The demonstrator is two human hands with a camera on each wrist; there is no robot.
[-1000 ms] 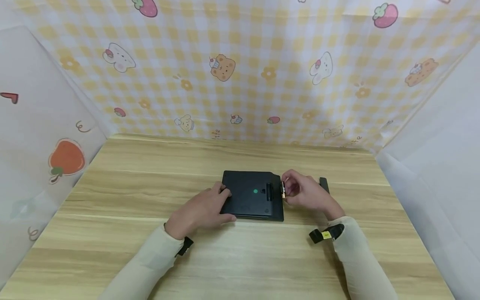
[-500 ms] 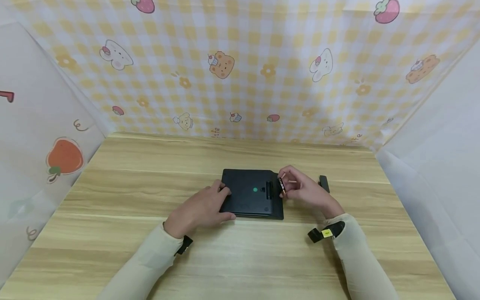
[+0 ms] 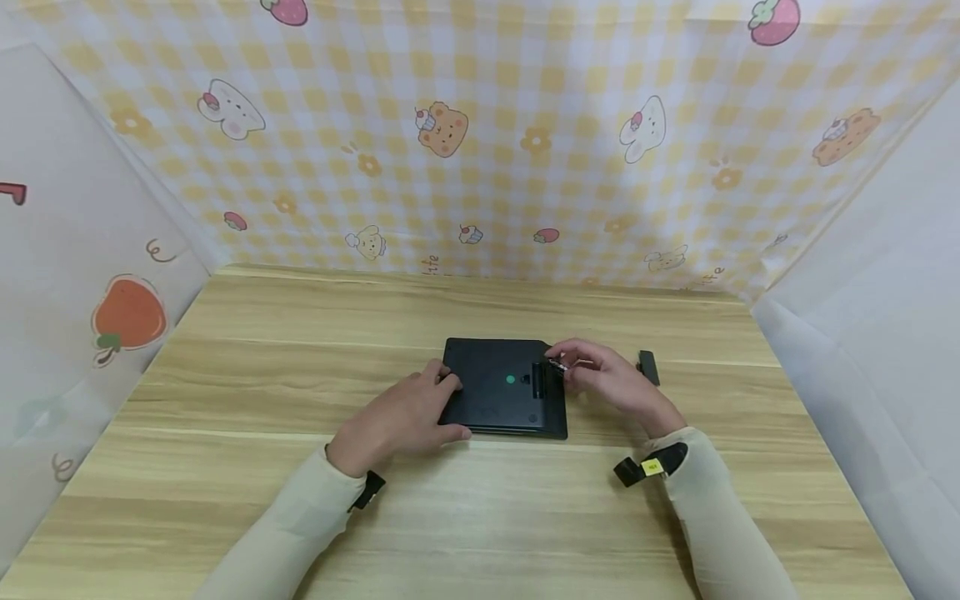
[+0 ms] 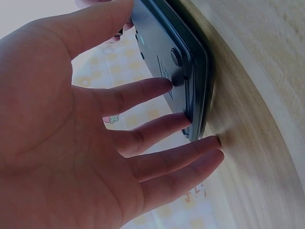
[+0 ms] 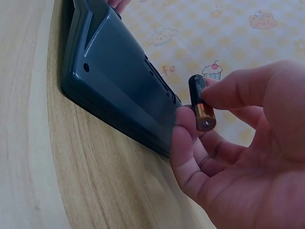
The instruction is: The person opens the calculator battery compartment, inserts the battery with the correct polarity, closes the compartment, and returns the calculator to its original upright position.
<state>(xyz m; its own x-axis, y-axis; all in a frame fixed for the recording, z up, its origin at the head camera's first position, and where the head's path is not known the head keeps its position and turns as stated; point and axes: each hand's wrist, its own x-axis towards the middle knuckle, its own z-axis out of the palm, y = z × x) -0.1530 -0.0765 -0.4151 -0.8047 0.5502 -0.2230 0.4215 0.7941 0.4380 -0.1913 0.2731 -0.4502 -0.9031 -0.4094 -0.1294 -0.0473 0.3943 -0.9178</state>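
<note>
A black desktop calculator (image 3: 483, 387) lies face down on the table, with an open battery slot (image 3: 537, 381) near its right side. At its left end is my left hand (image 3: 397, 425), whose fairly straight fingers touch the edge and back. My right hand (image 3: 618, 387) pinches a small black and copper battery (image 5: 201, 102) between thumb and fingers. In the head view the battery overlaps the calculator's right part, close to the slot. The right wrist view shows it tilted, its copper end toward the camera.
A small black cover (image 3: 648, 367) lies on the wooden table (image 3: 480, 517) to the right of the calculator, just behind the right hand. A yellow checked cloth (image 3: 487, 192) hangs at the back, with white sheets on both sides.
My right hand has moved slightly left over the calculator and turned the battery from near upright to slanted in the head view. The left hand keeps its place.
</note>
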